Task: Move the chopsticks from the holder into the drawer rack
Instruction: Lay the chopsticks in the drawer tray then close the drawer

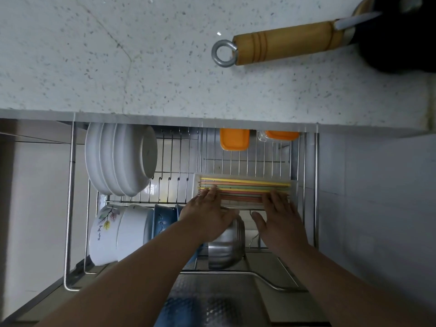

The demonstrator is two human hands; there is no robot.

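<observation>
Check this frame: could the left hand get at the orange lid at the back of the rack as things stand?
Probably yes. The left hand rests on the chopsticks in their tray, and only open rack wires lie between it and the orange lid, though the lid sits partly under the counter edge.

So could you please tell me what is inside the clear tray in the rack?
Coloured chopsticks lie flat in the tray. Both hands cover their near ends.

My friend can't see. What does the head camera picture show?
Two bare hands, left hand and right hand, rest flat on colourful chopsticks lying in a clear plastic tray inside an open wire drawer rack holding white plates and bowls.
</observation>
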